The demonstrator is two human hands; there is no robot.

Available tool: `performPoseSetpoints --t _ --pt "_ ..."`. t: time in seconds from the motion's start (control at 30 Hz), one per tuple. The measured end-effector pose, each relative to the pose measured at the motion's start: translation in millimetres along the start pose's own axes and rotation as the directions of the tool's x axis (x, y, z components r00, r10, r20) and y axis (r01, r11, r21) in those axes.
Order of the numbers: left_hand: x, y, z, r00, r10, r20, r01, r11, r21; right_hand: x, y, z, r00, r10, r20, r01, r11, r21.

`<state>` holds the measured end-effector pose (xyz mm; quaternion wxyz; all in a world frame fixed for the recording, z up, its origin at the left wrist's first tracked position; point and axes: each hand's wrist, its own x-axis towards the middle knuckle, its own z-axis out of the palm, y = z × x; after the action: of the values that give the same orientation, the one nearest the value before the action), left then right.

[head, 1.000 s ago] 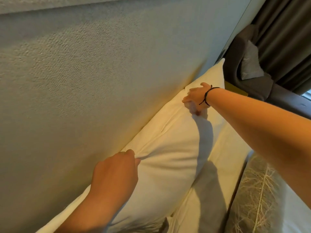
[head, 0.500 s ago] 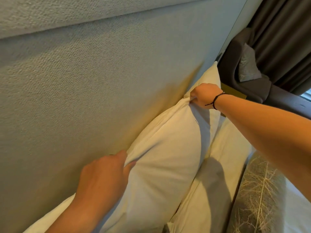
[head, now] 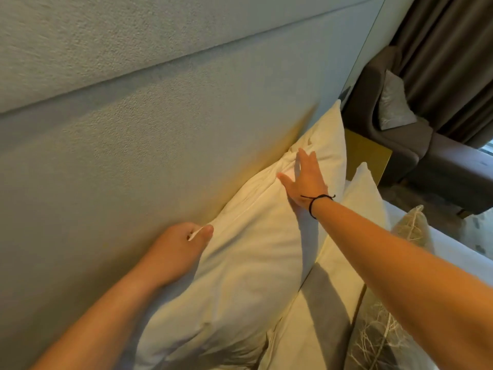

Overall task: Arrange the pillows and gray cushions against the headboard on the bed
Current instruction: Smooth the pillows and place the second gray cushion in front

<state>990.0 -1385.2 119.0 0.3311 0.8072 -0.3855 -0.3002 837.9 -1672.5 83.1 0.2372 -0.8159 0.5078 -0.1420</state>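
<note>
Textured gray headboard fills the upper left; brown curtain and gray armchair at 2 o'clock. White pillow leans on the headboard; second pillow and patterned gray cushion at 5 o'clock. Left hand pinches the pillow's top edge; right hand, fingers spread flat, presses its upper corner.

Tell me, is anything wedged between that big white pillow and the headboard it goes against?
Nothing visible. The white pillow leans straight against the headboard; only the left hand, pinching its top edge, sits at the seam. The right hand lies flat on its front.
</note>
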Motion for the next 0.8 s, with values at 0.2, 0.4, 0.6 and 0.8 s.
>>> performPoseSetpoints --t 0.2,0.4,0.6,0.8 --pt "-28 1 -6 0.949 0.223 -0.224 -0.025 0.76 0.649 -94 -15 43 0.996 0.085 0.012 -0.086 0.984 0.154" --pt "-75 -20 -34 0.963 0.222 -0.154 -0.048 0.702 0.711 -163 -31 66 1.0 0.001 0.01 -0.002 0.986 0.169" --pt "-127 -25 -62 0.982 0.186 -0.035 -0.083 0.589 0.804 -192 -44 73 0.999 -0.021 0.041 0.015 0.989 0.149" --pt "-133 -13 -48 0.999 0.03 -0.03 0.025 0.15 0.988 -206 -56 71 0.982 -0.098 0.159 0.079 0.99 0.118"
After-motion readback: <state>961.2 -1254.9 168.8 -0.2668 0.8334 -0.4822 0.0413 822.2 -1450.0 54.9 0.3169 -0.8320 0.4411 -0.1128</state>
